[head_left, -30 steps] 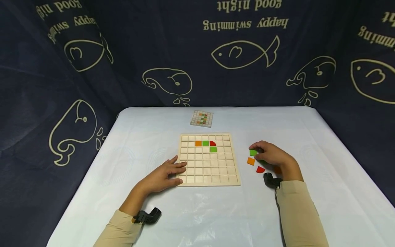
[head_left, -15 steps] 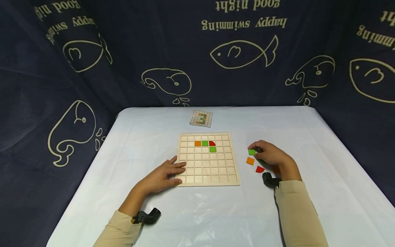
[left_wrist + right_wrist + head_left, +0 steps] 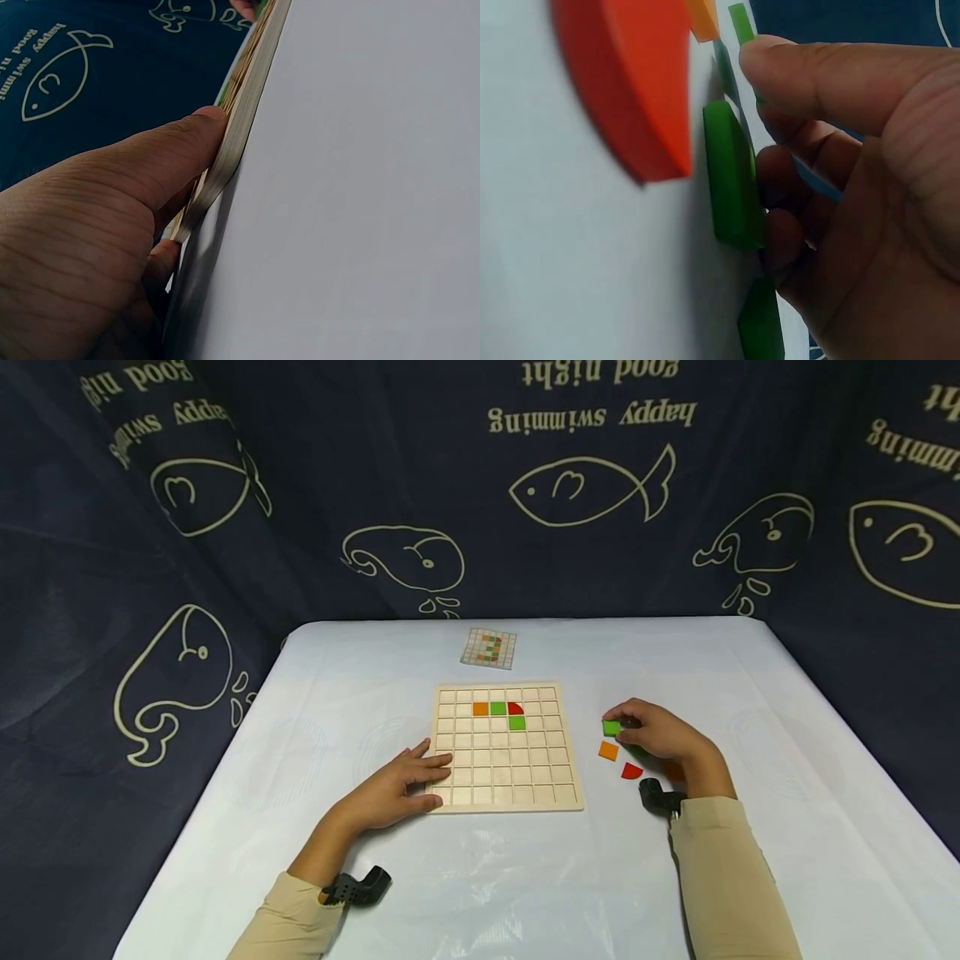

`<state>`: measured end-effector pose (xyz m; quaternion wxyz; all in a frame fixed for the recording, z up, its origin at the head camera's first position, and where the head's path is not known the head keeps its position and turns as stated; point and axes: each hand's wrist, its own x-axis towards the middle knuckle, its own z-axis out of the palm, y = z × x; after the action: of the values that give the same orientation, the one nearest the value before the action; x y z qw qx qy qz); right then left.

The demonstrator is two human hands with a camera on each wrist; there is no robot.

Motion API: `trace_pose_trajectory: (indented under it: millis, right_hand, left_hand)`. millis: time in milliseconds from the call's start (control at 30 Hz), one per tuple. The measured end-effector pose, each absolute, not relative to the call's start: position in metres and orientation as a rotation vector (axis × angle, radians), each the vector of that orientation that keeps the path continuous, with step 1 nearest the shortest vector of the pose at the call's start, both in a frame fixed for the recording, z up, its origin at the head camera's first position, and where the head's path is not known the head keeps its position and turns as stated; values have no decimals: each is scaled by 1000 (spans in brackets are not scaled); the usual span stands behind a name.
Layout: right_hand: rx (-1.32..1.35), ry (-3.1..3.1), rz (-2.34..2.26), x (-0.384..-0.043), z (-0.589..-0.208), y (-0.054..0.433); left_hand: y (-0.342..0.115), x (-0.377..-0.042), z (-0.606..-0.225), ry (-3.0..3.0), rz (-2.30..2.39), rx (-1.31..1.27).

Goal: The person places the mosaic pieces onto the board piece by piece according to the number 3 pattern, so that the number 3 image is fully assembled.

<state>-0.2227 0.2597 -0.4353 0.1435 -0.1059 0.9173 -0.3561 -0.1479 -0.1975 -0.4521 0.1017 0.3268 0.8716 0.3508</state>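
My left hand (image 3: 397, 785) rests with spread fingers on the left edge of a wooden grid board (image 3: 502, 777). In the left wrist view its thumb (image 3: 206, 124) lies along the board's rim. To the right of the board, my right hand (image 3: 660, 731) pinches a green square tile (image 3: 611, 727) between thumb and fingers; the right wrist view shows this green tile (image 3: 741, 22) tilted above the tabletop. More green tiles (image 3: 729, 180) lie under that palm, mostly hidden from the head view. Orange, green and red tiles (image 3: 517, 708) form a short row on the board, with another green tile (image 3: 517, 723) below the red one.
Near the right hand lie an orange square (image 3: 608, 751) and a red quarter-round tile (image 3: 632, 771). Another orange piece (image 3: 675, 771) is partly covered by the wrist. Behind the board, a small pattern card (image 3: 488, 648) lies on the white-covered table (image 3: 480, 893). Dark printed curtains surround the table.
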Motion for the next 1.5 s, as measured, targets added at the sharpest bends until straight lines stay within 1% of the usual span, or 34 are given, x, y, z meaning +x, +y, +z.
trace_pose_trajectory:
  millis: [467, 767, 1000, 1500]
  right_hand:
    - [-390, 2654, -1061, -224, -433, 259]
    - [-468, 2625, -1110, -229, -426, 247]
    - [-545, 2627, -1133, -232, -425, 231]
    - [-676, 2550, -1161, -236, -417, 176]
  left_hand:
    - [-198, -147, -451, 2578, 1036, 976]
    - [-198, -147, -453, 2587, 1036, 947]
    - [-197, -149, -454, 2589, 1030, 950]
    - [-197, -149, -454, 2606, 1001, 958]
